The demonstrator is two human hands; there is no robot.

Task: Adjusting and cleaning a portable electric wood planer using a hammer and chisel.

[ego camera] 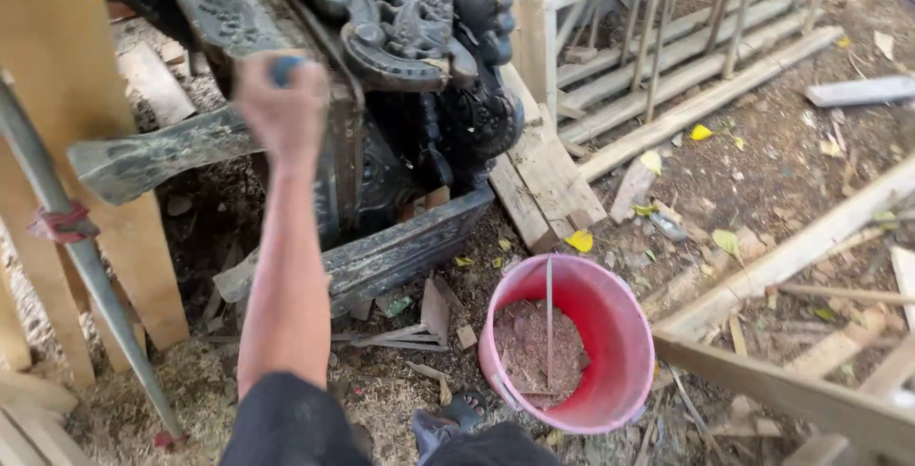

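The left hand point(282, 104) is fisted around a blue-tipped tool point(286, 69), perhaps a brush, against the dark carved wood piece point(400, 37). A red bucket point(610, 333) sits on the littered ground.

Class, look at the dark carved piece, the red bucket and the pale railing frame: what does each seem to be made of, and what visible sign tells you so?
Dark carved piece: probably wood under a blackish coat; deep scrollwork, worn edges.
Red bucket: likely plastic; smooth, even colour, thin rim, brownish powder inside.
Pale railing frame: bare, unfinished wood; light grain, sawn bars.
The one visible hand, seemingly the left, grips something with a blue tip against the carving.
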